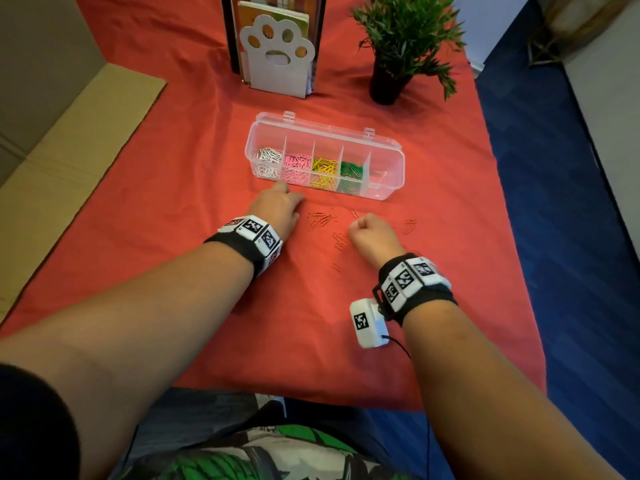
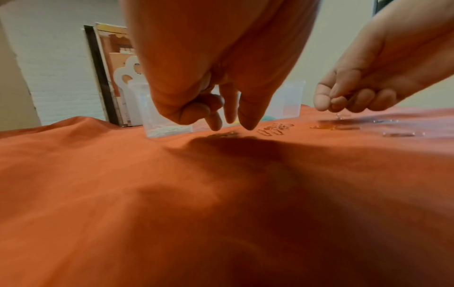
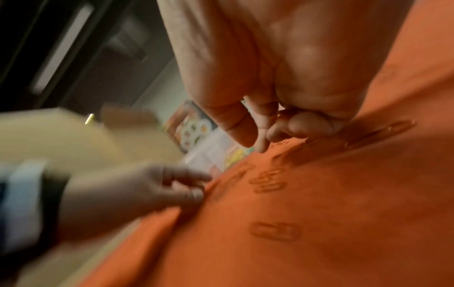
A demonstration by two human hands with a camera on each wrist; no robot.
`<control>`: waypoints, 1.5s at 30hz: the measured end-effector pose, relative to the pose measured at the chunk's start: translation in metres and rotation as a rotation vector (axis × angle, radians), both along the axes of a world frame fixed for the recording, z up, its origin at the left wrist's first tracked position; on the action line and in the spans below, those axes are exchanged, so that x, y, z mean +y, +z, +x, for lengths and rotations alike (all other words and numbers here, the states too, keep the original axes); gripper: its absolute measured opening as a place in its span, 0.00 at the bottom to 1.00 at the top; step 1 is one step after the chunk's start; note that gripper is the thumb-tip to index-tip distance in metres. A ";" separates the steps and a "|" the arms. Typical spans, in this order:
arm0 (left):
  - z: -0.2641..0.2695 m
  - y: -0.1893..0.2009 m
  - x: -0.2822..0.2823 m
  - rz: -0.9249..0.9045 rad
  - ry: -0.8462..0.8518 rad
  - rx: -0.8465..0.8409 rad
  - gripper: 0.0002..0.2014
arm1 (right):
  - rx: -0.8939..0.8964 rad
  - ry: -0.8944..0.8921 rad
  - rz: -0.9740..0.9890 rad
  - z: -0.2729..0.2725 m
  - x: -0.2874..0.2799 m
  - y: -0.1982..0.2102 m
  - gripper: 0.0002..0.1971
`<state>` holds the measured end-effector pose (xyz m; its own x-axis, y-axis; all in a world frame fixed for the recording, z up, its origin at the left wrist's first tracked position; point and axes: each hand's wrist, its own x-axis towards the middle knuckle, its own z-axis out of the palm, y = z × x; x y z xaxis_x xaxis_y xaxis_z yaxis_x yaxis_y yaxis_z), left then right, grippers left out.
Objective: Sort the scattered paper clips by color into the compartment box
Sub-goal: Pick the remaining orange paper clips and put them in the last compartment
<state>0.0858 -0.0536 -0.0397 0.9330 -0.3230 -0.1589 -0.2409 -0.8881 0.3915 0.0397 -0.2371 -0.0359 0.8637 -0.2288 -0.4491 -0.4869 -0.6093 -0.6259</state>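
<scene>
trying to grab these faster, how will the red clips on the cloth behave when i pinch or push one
The red paper clips look thin and lie flat, so probably light and hard to get a fingertip under. Several overlap, so one may drag neighbours along. The red tablecloth is wrinkled, so a push could snag rather than slide.

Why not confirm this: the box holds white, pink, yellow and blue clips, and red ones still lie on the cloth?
Not blue. In the head view the box holds green clips beside the yellow clips. White clips, pink clips and loose red clips on the cloth are right.
</scene>
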 end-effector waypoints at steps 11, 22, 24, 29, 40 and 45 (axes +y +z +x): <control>-0.009 -0.010 0.005 -0.139 0.191 0.018 0.08 | -0.125 0.404 -0.446 -0.026 0.021 -0.010 0.13; -0.018 0.025 -0.004 -1.290 0.786 0.769 0.12 | 0.051 -0.421 1.069 -0.004 -0.030 0.018 0.11; -0.017 0.027 -0.003 -1.438 0.807 0.848 0.12 | 0.076 -0.512 1.114 -0.001 -0.032 0.020 0.09; -0.013 0.030 -0.011 -1.505 0.835 0.924 0.11 | 0.028 -0.151 0.227 0.021 -0.027 0.011 0.11; -0.016 -0.006 -0.032 -0.110 0.266 0.055 0.15 | 0.000 0.320 -0.497 0.026 0.002 -0.010 0.16; -0.018 -0.008 -0.033 -0.006 0.180 0.095 0.14 | 0.011 0.375 -0.329 0.026 -0.009 -0.003 0.10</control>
